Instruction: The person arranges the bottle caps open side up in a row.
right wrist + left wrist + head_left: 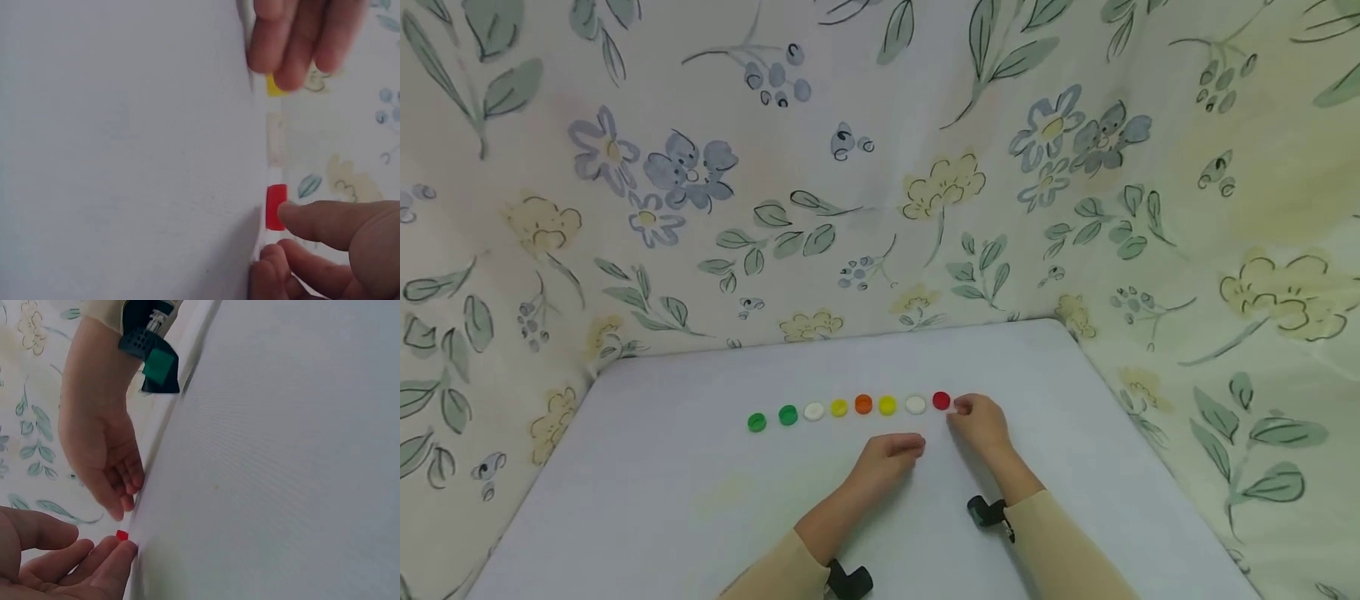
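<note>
A row of small round bottle caps lies on the white tabletop in the head view. From left to right come two green caps, a white cap, a yellow cap, an orange cap, another yellow cap, another white cap and a red cap. Just right of the red cap is my right hand, fingers loosely bent, holding nothing. In the right wrist view its thumb overlaps the red cap. My left hand hovers nearer me, below the right-hand white cap, with nothing in it.
The white table has its far edge against a floral-patterned cloth, which also hangs along both sides. Black wrist cameras sit on both cuffs of the beige sleeves.
</note>
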Motion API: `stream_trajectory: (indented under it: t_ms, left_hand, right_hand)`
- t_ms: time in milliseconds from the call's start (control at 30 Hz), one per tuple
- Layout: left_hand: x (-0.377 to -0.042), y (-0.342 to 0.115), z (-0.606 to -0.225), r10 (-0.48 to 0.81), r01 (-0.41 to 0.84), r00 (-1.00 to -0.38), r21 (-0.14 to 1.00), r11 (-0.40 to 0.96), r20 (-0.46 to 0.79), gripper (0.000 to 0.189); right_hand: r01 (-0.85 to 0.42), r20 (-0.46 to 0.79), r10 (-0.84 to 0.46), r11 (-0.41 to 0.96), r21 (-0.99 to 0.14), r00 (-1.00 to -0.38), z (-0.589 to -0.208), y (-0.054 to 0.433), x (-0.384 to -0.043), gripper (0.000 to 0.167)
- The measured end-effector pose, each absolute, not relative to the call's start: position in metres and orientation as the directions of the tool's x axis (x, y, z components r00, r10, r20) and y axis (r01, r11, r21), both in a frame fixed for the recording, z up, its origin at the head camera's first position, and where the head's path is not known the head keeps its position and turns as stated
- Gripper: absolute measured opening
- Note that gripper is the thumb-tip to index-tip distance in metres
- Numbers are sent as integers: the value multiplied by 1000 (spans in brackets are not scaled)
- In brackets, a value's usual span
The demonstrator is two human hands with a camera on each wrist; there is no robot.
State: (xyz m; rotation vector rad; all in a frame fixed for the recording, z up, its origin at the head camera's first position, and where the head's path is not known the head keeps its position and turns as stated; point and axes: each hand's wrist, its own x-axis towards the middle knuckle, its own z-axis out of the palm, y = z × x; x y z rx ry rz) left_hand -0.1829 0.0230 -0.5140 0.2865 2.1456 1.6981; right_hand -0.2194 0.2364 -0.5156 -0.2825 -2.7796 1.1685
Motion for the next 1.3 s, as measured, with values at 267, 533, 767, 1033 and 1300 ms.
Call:
stream_trajectory:
  t_ms: [267,533,767,1033,1300]
  left_hand:
    - [-161,-26,-491,442,-11,-879,932,362,-182,28]
    - [-120,-54,-480,539,73,-815,885,459,-212,21]
    - [-78,-56,-489,608,90,-747,866,491,-268,27]
    - [-52,-55,-501,593,47,-756,881,471,-276,12]
    - [-40,-62,-510,634,60,-747,929,364,-200,12]
  right_hand:
    - [129,-104,77,589,-798,-992,-487,241,-163,24]
    - [12,-172,-259,522,-853,-950,-481,226,-93,23]
    - [50,-295,-403,517,-854,-866,-488,193,-48,31]
    - [-19,-223,-383,537,-843,-896,-504,159,-25,17]
    - [7,-221,-339,534,-845,-914,-510,153,-12,14]
